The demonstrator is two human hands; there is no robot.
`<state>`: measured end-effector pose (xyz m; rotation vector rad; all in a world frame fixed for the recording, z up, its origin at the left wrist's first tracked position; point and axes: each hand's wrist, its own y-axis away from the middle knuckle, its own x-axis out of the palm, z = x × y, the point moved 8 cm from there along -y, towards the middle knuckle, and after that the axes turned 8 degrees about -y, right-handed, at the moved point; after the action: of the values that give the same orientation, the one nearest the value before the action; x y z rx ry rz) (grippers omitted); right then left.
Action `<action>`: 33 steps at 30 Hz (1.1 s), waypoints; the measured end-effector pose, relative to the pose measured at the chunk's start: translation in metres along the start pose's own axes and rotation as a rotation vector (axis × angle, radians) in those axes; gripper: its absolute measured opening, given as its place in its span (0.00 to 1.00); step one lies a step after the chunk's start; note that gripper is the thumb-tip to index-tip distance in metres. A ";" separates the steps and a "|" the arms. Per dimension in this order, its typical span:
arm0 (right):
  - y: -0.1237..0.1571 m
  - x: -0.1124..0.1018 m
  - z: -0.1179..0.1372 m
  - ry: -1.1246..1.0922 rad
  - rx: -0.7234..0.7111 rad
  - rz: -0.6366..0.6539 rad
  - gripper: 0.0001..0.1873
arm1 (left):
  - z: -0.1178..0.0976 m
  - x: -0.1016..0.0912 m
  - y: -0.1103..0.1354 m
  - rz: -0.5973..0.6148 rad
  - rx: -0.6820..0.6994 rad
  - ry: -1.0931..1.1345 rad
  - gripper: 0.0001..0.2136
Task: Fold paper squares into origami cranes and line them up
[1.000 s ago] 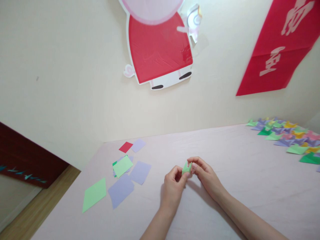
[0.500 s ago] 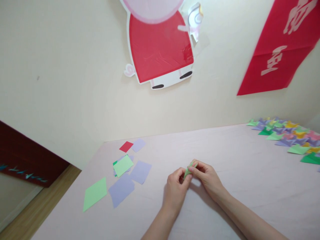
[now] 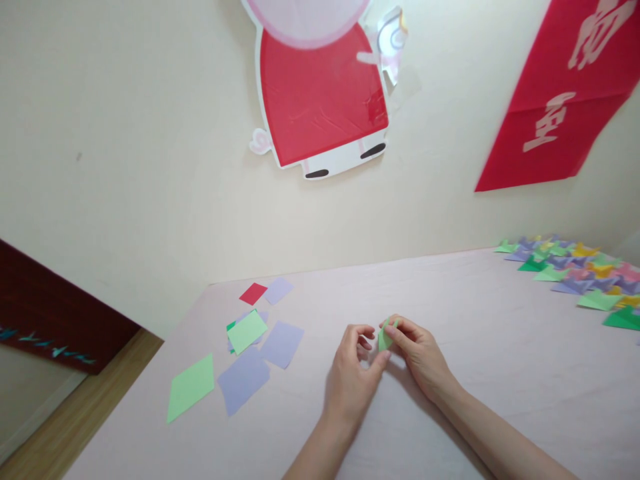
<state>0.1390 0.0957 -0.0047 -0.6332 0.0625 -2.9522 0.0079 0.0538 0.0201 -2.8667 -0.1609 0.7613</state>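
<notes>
A small folded piece of light green paper (image 3: 385, 339) is pinched between the thumb and fingers of my right hand (image 3: 419, 348), a little above the pale table cover. Beside it on the left is my left hand (image 3: 350, 365), its thumb and fingers spread apart. The left thumb tip lies close to the paper's lower edge; whether it touches cannot be told. Part of the folded paper is hidden behind my right fingers.
Loose paper sheets lie to the left: light green (image 3: 191, 389), purple (image 3: 244, 381) and red (image 3: 253, 293). Several rows of folded colored paper pieces (image 3: 550, 273) stand at the far right. A wall (image 3: 425, 213) rises behind the table (image 3: 310, 433).
My left hand has let go of the folded green paper, and its fingers have opened and moved slightly left. My right hand still holds the paper.
</notes>
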 end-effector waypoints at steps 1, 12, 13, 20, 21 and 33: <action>0.000 0.001 0.003 0.031 -0.019 0.013 0.17 | -0.003 -0.005 -0.001 -0.032 0.020 0.010 0.11; 0.003 0.009 0.005 0.168 -0.105 0.130 0.14 | -0.014 -0.012 -0.006 -0.052 0.087 0.052 0.02; 0.003 0.009 0.005 0.172 -0.107 0.129 0.13 | -0.013 -0.011 -0.006 -0.048 0.083 0.055 0.02; 0.003 0.002 -0.001 0.141 -0.026 0.050 0.14 | -0.007 -0.007 -0.008 -0.012 0.028 0.075 0.03; 0.004 0.002 -0.001 0.141 -0.021 0.043 0.14 | -0.006 -0.006 -0.008 -0.007 0.015 0.091 0.03; 0.007 0.008 0.009 0.281 -0.151 0.110 0.09 | -0.002 -0.009 -0.008 -0.022 -0.041 0.120 0.06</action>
<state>0.1363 0.0880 0.0065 -0.2167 0.3375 -2.9248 0.0003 0.0599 0.0275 -2.9334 -0.1945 0.5864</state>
